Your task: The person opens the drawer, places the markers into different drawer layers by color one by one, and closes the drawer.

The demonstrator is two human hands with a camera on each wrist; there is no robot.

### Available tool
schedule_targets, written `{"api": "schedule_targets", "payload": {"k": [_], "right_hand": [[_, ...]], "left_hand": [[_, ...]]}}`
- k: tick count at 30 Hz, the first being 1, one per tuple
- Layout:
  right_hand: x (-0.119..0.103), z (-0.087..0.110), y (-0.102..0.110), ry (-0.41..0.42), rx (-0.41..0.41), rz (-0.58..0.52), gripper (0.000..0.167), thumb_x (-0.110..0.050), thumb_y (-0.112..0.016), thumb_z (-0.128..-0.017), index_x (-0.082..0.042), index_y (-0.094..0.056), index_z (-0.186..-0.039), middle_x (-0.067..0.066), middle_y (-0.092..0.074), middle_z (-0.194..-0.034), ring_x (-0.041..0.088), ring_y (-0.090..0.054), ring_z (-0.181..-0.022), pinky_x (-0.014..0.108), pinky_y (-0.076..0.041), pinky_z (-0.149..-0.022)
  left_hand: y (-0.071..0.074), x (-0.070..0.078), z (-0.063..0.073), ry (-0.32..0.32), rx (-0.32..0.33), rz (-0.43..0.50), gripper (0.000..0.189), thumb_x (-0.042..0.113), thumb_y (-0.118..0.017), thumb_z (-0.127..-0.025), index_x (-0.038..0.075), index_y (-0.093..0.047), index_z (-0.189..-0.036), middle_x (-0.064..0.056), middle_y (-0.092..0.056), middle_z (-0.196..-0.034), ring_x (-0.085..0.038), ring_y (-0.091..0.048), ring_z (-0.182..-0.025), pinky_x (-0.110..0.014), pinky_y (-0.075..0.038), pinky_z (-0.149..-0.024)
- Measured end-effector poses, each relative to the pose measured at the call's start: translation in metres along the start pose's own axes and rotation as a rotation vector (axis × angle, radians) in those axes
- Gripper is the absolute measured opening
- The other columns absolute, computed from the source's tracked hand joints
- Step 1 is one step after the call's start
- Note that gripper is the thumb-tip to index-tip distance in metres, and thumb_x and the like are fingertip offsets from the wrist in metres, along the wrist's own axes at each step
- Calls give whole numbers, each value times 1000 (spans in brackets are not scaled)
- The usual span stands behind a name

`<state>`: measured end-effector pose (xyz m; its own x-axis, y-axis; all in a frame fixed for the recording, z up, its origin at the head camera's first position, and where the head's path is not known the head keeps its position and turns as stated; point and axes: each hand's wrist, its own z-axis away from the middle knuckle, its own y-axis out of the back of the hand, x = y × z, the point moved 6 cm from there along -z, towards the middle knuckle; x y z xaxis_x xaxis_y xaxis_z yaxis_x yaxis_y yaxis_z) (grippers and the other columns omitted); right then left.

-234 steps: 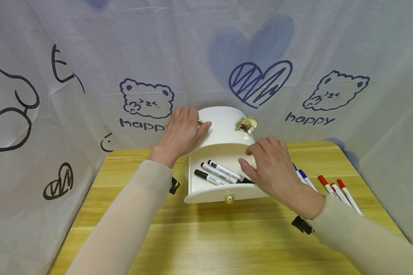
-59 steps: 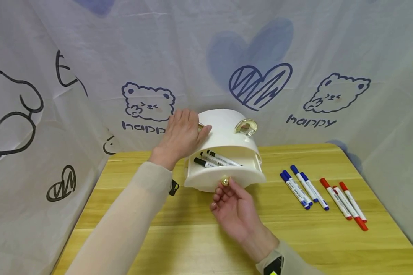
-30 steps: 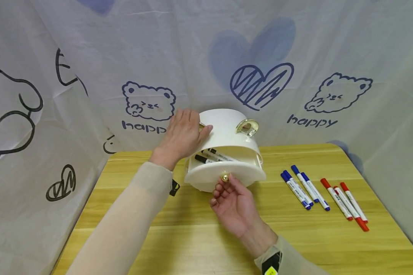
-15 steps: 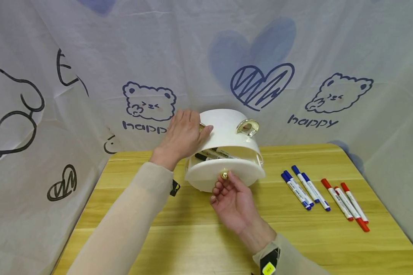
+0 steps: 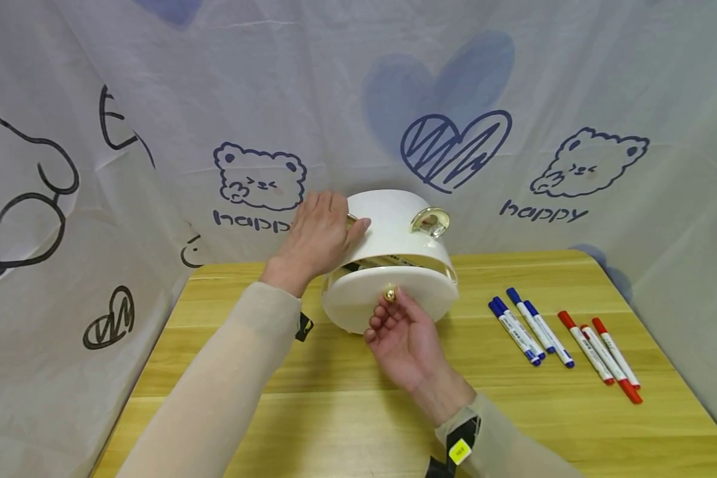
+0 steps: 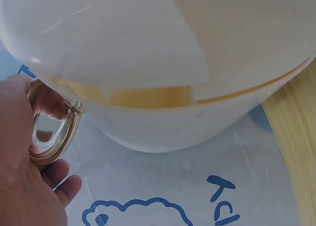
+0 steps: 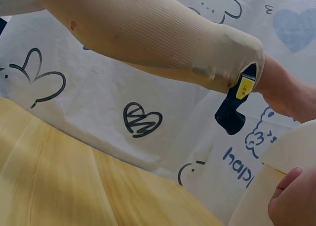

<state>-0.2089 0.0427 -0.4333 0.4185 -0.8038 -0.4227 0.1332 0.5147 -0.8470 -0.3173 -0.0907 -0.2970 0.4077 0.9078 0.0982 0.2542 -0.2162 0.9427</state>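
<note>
A white drawer box (image 5: 385, 219) with gold ear-shaped loops on top stands at the back of the table. Its rounded drawer front (image 5: 355, 302) sits a little out from the body, and the barrels of markers (image 5: 388, 261) show through the narrow gap above it. My left hand (image 5: 317, 232) grips the left gold loop; the left wrist view shows fingers curled round this loop (image 6: 69, 129). From below, my right hand (image 5: 406, 345) pinches the drawer's gold knob (image 5: 390, 293) between thumb and fingers. Only part of that right hand (image 7: 296, 201) appears in the right wrist view.
Several blue-capped markers (image 5: 516, 332) lie on the wooden table (image 5: 311, 425) right of the box, with red-capped markers (image 5: 600, 352) farther right. A printed cloth (image 5: 346, 119) hangs close behind the box. The right gold loop (image 5: 430, 222) sticks out.
My right hand has gone from over the open drawer to its knob. The drawer has slid back into the box, covering most of the black-capped markers. My left hand has stayed on the loop.
</note>
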Motion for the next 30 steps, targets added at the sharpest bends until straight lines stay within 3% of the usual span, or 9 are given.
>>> {"api": "schedule_targets", "payload": {"k": [19,30], "right_hand": [[-4,-14,-4,25,10,-7,30,-39,-58,-108,-14,-68,-95,-4,-63,-89,11,-52,-82,26,-42,-77],[-6,-19,-5,39,15,0,30,-40,-59,-107,-15,-68,-96,-4,-63,-89,11,-53,-82,25,-41,-78]], "left_hand": [[2,2,1,-49,46,-12,42,45,-50,-110,4,-46,-101,-13,-46,-99,-32,-42,-98,-45,-38,-91],[2,1,0,-30,4,-3,41,47,-49,-110,7,-47,-104,-11,-46,-103,-31,-42,-102,-45,-38,-96]]}}
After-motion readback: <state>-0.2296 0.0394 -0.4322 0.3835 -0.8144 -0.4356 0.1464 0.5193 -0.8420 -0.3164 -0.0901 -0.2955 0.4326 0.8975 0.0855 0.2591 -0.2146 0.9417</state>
